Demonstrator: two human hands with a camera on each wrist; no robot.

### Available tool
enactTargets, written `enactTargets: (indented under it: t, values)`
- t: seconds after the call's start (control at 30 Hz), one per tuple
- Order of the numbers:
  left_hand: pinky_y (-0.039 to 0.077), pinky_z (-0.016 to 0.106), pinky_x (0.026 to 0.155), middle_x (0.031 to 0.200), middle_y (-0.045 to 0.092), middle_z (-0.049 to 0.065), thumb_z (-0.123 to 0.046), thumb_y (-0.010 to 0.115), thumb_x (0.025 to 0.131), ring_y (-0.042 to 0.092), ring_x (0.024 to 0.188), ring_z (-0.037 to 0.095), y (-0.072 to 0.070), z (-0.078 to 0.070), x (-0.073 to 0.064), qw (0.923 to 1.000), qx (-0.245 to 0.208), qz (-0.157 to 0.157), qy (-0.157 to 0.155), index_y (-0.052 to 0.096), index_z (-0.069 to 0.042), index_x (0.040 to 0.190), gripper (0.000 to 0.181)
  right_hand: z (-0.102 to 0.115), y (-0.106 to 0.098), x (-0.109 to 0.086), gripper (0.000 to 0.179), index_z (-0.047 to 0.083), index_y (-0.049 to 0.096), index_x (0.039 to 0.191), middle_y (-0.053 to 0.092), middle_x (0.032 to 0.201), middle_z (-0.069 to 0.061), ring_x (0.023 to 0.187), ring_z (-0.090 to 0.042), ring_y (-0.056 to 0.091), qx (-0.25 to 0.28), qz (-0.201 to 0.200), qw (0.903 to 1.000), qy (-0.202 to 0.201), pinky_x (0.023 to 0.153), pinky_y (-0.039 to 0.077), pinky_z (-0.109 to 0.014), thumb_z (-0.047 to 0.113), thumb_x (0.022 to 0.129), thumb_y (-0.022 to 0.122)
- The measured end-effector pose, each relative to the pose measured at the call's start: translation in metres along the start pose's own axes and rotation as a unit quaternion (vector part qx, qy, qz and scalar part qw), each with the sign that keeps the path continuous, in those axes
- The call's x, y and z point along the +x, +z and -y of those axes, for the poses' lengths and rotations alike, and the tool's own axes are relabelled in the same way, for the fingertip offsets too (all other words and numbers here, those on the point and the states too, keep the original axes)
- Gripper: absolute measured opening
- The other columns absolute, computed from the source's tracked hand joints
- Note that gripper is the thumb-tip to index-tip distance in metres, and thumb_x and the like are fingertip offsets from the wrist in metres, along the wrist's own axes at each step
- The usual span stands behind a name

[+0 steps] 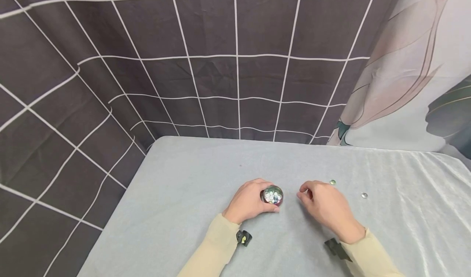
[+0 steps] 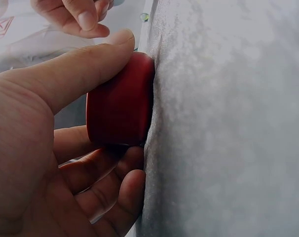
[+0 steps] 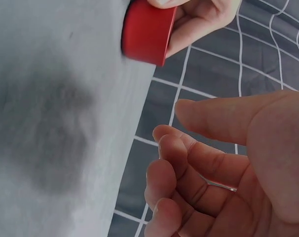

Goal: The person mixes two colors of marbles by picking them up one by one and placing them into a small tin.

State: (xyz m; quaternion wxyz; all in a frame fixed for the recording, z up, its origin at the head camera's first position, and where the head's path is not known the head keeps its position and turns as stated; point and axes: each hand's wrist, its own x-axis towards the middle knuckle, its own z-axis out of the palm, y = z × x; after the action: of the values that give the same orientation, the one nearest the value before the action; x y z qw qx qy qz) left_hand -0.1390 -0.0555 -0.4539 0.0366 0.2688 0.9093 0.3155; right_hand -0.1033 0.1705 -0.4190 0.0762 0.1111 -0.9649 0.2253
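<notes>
My left hand grips a small red round cup by its sides, thumb on one side and fingers around the other. The cup stands upright on the cloth-covered table. Inside it lie several shiny glass beads, clear and coloured. To the right of the cup, my right hand hovers over the cloth with its fingers loosely bent. Thumb and fingertips are apart in the right wrist view, with nothing between them. A green glass bead lies just beyond the right hand, and a clear glass bead lies to its right.
A pale grey velvety cloth covers the table. Dark curtains with a white grid hang behind it and along the left. A light leaf-patterned curtain hangs at the back right.
</notes>
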Motion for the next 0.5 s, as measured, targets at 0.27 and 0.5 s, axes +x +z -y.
enactTargets:
  t: [0.27, 0.5]
  values:
    - [0.049, 0.024, 0.095, 0.12, 0.068, -0.006, -0.041, 0.089, 0.074, 0.063, 0.108, 0.009, -0.001, -0.001, -0.001, 1.0, 0.001, 0.003, -0.007, 0.072, -0.016, 0.122, 0.056, -0.012, -0.006, -0.005, 0.005, 0.009, 0.072, 0.086, 0.056, 0.067, 0.007, 0.058, -0.01, 0.05, -0.01, 0.001, 0.9998, 0.016, 0.051, 0.044, -0.033, 0.015, 0.086, 0.072]
    - [0.048, 0.025, 0.096, 0.123, 0.067, -0.005, -0.041, 0.088, 0.075, 0.062, 0.11, 0.009, -0.001, -0.001, -0.001, 0.9999, -0.003, 0.005, -0.01, 0.072, -0.016, 0.123, 0.057, -0.027, -0.011, -0.009, 0.007, 0.008, 0.072, 0.088, 0.057, 0.068, 0.005, 0.058, -0.01, 0.051, -0.012, 0.012, 0.9995, 0.027, 0.051, 0.044, -0.033, 0.015, 0.088, 0.073]
